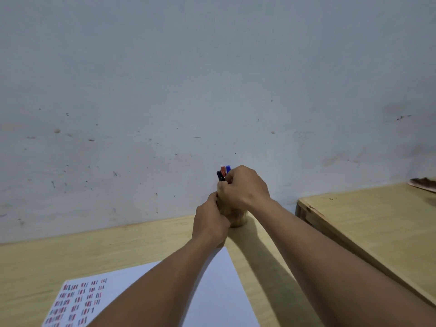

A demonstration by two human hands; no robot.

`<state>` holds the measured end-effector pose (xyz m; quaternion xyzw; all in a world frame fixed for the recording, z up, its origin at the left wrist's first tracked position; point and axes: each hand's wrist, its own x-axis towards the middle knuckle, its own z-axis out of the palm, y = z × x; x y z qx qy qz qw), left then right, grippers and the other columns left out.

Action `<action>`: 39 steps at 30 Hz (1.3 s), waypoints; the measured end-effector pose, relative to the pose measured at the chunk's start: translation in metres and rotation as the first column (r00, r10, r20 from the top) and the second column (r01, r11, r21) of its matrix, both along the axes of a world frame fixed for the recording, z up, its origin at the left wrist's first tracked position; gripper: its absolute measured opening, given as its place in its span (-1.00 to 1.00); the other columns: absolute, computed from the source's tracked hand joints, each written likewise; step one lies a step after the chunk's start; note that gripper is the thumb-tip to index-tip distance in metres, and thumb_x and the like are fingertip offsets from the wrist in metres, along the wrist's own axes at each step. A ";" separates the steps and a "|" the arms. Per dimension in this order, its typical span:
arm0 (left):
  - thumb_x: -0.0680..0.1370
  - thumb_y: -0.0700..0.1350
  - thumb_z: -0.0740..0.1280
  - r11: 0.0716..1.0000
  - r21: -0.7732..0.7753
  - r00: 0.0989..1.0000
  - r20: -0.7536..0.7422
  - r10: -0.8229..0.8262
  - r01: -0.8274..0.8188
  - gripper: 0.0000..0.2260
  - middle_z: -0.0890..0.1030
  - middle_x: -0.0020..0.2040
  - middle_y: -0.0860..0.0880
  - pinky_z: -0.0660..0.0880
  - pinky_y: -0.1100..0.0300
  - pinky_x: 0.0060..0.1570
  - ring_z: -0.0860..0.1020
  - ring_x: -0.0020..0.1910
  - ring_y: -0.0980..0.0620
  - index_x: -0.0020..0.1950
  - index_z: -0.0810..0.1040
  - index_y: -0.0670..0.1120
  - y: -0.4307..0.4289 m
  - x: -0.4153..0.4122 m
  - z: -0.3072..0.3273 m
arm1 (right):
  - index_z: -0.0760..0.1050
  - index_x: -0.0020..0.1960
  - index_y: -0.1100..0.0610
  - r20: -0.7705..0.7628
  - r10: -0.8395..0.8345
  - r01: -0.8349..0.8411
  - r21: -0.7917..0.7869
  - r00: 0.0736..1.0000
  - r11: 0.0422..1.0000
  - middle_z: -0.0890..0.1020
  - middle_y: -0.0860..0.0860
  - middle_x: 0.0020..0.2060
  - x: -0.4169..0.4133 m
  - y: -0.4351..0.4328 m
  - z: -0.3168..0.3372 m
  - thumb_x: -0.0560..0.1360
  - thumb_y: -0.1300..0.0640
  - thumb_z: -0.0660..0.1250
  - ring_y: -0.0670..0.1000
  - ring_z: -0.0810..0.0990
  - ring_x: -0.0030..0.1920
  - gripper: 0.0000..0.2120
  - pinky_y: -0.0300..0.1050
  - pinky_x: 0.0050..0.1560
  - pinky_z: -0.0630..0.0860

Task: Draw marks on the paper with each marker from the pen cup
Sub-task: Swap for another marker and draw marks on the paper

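Observation:
A wooden pen cup [239, 218] stands at the back of the desk against the wall, mostly covered by both hands. My left hand [210, 223] wraps around its left side. My right hand [245, 187] is closed over the cup's mouth, fingers pinched on the markers there. A black marker [220, 176], a red marker [223, 169] and a blue marker [228, 168] stick up past the fingers; which one the fingers pinch is hidden. The white paper [219, 291] lies near me, with rows of short red, blue and black marks [77, 300] at its left.
The light wooden desk [94, 251] runs along a grey scuffed wall [212, 90]. A second wooden table [368, 223] stands to the right, separated by a gap, with a brown object [423, 184] at its far right edge.

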<state>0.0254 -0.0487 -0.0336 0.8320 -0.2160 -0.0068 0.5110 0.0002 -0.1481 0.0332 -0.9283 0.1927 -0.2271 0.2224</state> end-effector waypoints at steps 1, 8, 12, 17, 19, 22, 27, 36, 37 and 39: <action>0.45 -0.35 0.28 1.000 0.003 1.000 0.001 0.002 -0.002 -0.52 0.64 0.14 -0.02 0.60 0.05 0.06 0.61 0.08 -0.05 0.34 0.49 -0.05 0.000 0.000 0.000 | 0.48 -0.30 0.13 0.010 0.011 -0.011 -0.011 1.000 1.000 0.49 0.00 -0.35 -0.001 0.000 0.000 0.49 0.07 0.30 0.08 0.47 -0.33 -0.77 -0.15 -0.39 0.27; 0.42 -0.35 0.28 0.999 0.045 1.000 0.020 0.023 -0.024 -0.45 0.63 0.21 -0.09 0.59 -0.02 0.12 0.59 0.16 -0.09 0.41 0.43 -0.07 0.007 0.000 0.003 | 0.44 0.01 0.17 0.177 0.121 -0.118 -0.030 0.977 0.993 0.54 -0.01 -0.11 -0.017 0.008 0.017 0.65 0.09 0.23 0.11 0.55 -0.09 -0.86 0.03 -0.12 0.50; 0.46 -0.26 0.43 0.997 0.015 0.997 -0.007 0.071 -0.071 -0.28 0.50 0.40 -0.12 0.48 0.12 0.22 0.49 0.37 -0.06 0.59 0.26 -0.06 0.027 0.000 0.017 | 0.35 0.01 0.11 0.275 0.171 -0.192 0.050 0.946 0.980 0.63 -0.04 -0.21 -0.025 0.020 0.034 0.66 0.09 0.18 0.09 0.64 -0.20 -0.90 0.08 -0.19 0.59; 0.52 -0.37 0.19 0.959 -0.211 0.977 0.050 0.206 -0.191 -0.51 0.61 0.26 -0.10 0.43 0.26 0.12 0.57 0.24 0.01 0.42 0.49 -0.08 0.072 -0.014 0.056 | 0.43 0.05 0.15 0.297 0.248 -0.252 -0.024 0.922 0.967 0.67 0.04 -0.12 -0.042 0.049 0.055 0.66 0.08 0.26 0.14 0.67 -0.15 -0.87 0.17 -0.16 0.64; 0.53 -0.36 0.16 0.934 -0.282 0.966 0.077 0.248 -0.218 -0.55 0.65 0.18 -0.06 0.45 0.28 0.09 0.60 0.16 0.04 0.36 0.55 -0.08 0.091 -0.022 0.073 | 0.49 0.04 0.18 0.296 0.269 -0.271 -0.037 0.916 0.962 0.70 -0.01 -0.11 -0.049 0.061 0.060 0.66 0.13 0.27 0.06 0.68 -0.16 -0.89 0.14 -0.13 0.66; 0.53 -0.30 0.21 0.907 -0.371 0.966 0.083 0.244 -0.197 -0.59 0.68 0.09 0.03 0.47 0.48 -0.17 0.62 0.02 0.12 0.28 0.61 0.02 0.117 -0.036 0.093 | 0.59 0.06 0.18 0.257 0.275 -0.262 -0.088 0.926 0.961 0.73 0.03 -0.10 -0.059 0.077 0.063 0.63 0.24 0.27 0.01 0.70 -0.12 -0.88 0.11 -0.09 0.67; 0.49 -0.14 0.41 0.879 -0.469 0.992 0.042 0.121 -0.087 -0.76 0.74 -0.15 0.05 0.65 0.03 0.03 0.70 -0.06 0.01 0.12 0.71 0.07 0.154 -0.056 0.110 | 0.66 -0.04 0.20 0.147 0.261 -0.238 -0.160 0.954 0.958 0.71 0.06 -0.17 -0.075 0.108 0.062 0.55 0.31 0.26 0.10 0.69 -0.13 -0.81 0.17 -0.13 0.67; 0.51 -0.25 0.47 0.879 -0.470 0.995 0.001 0.096 -0.084 -0.94 0.74 -0.21 -0.09 0.68 0.02 -0.01 0.73 -0.10 -0.07 -0.11 0.70 -0.10 0.202 -0.074 0.113 | 0.68 0.13 0.11 0.126 0.305 -0.269 -0.240 0.944 0.933 0.68 0.07 -0.02 -0.100 0.158 0.066 0.61 0.22 0.31 0.12 0.65 0.01 -0.80 0.04 -0.05 0.59; 0.52 -0.26 0.47 0.874 -0.479 0.996 -0.006 0.094 -0.086 -0.93 0.74 -0.19 -0.12 0.68 0.03 -0.02 0.72 -0.10 -0.09 -0.12 0.70 -0.10 0.206 -0.074 0.114 | 0.67 0.15 0.09 0.139 0.300 -0.261 -0.246 0.944 0.933 0.64 0.06 0.01 -0.101 0.162 0.066 0.61 0.19 0.33 0.12 0.64 0.00 -0.81 0.02 -0.05 0.58; 0.52 -0.27 0.46 0.855 -0.508 0.995 -0.028 0.100 -0.100 -0.93 0.73 -0.18 -0.16 0.67 0.06 -0.03 0.72 -0.10 -0.11 -0.11 0.70 -0.12 0.212 -0.076 0.114 | 0.62 0.21 0.04 0.177 0.269 -0.212 -0.286 0.947 0.935 0.54 0.03 0.05 -0.105 0.171 0.065 0.62 0.10 0.35 0.13 0.64 -0.05 -0.81 -0.02 -0.13 0.56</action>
